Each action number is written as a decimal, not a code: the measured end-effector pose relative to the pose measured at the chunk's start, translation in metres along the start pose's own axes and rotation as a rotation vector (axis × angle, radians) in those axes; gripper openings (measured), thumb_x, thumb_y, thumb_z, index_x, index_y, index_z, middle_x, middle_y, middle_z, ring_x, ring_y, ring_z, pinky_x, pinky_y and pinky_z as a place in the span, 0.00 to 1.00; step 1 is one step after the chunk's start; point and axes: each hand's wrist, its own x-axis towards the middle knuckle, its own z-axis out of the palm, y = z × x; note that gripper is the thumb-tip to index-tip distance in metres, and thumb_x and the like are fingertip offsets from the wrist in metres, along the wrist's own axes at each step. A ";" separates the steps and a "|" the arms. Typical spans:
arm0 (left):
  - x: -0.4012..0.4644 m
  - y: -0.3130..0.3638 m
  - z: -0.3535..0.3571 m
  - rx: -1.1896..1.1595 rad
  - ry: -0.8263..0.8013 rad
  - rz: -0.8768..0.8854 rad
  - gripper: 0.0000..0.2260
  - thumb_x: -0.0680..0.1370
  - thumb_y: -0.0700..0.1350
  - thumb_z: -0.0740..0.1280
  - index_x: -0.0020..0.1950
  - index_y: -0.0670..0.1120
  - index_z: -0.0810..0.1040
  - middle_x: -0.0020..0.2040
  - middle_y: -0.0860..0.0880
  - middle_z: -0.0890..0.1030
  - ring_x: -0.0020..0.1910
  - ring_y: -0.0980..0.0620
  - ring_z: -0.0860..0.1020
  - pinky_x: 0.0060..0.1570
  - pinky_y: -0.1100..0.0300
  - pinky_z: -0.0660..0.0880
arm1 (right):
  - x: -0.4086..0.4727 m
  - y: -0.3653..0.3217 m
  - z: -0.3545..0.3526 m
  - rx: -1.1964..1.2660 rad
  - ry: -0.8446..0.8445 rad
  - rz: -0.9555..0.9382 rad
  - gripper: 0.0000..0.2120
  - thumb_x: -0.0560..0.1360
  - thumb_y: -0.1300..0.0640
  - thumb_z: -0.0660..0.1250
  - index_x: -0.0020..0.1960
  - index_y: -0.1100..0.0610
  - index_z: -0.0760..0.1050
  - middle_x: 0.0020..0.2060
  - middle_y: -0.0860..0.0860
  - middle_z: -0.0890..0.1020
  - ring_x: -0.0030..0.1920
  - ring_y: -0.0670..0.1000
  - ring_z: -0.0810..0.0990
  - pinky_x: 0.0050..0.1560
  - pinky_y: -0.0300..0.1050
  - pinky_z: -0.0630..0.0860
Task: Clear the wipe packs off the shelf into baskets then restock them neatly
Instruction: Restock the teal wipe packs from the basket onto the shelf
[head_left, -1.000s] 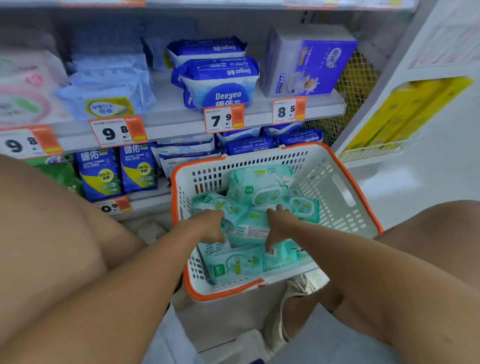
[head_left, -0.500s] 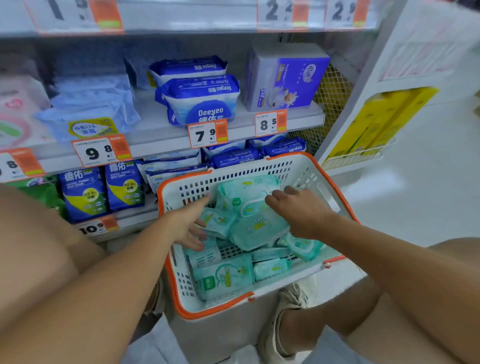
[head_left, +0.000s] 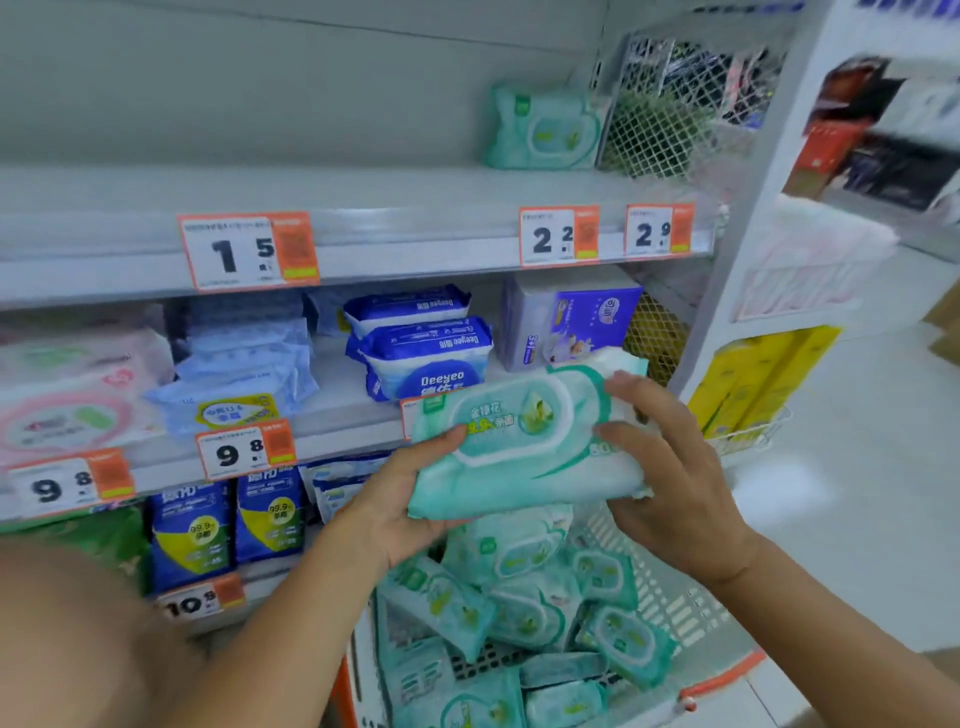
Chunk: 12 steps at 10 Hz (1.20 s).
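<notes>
A green wipe pack (head_left: 524, 441) is held up in front of the shelves, above the basket. My left hand (head_left: 400, 499) grips its left end with the thumb on its face. My right hand (head_left: 670, 467) grips its right end. The white basket with orange trim (head_left: 722, 670) stands below my hands and holds several more green wipe packs (head_left: 519, 608). One green wipe pack (head_left: 543, 127) stands alone at the right end of the upper shelf (head_left: 363, 228), beside a wire mesh side panel.
The middle shelf carries blue Deeyeo packs (head_left: 421, 353), a purple box (head_left: 571, 317), pale blue packs (head_left: 234, 374) and pink packs (head_left: 67, 395). Blue and green packs (head_left: 223, 525) fill the lower shelf. Yellow packs (head_left: 753, 384) hang on a side rack at right. My knee (head_left: 72, 639) fills the lower left.
Both hands have come up out of the basket holding one green wipe pack between them. The view has tilted upward, revealing the upper shelf with a single pack.
</notes>
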 end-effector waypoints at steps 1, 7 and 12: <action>-0.009 0.020 0.014 0.109 0.046 0.217 0.24 0.60 0.42 0.81 0.56 0.45 0.84 0.55 0.43 0.85 0.48 0.45 0.85 0.45 0.48 0.83 | 0.023 0.008 -0.011 0.546 -0.132 0.519 0.49 0.61 0.58 0.80 0.77 0.51 0.62 0.76 0.56 0.64 0.76 0.57 0.66 0.70 0.64 0.69; 0.030 0.205 0.161 0.928 0.052 0.837 0.19 0.67 0.44 0.79 0.57 0.48 0.81 0.50 0.54 0.86 0.48 0.58 0.84 0.44 0.64 0.81 | 0.206 0.127 -0.032 0.922 0.071 0.856 0.26 0.67 0.54 0.77 0.63 0.59 0.79 0.54 0.55 0.86 0.54 0.56 0.85 0.55 0.54 0.82; 0.285 0.287 0.171 1.615 0.431 0.608 0.35 0.79 0.52 0.68 0.80 0.47 0.53 0.75 0.45 0.66 0.72 0.43 0.68 0.71 0.51 0.65 | 0.258 0.382 0.081 0.396 -0.172 0.979 0.32 0.69 0.53 0.79 0.68 0.51 0.68 0.60 0.54 0.78 0.59 0.59 0.79 0.61 0.56 0.79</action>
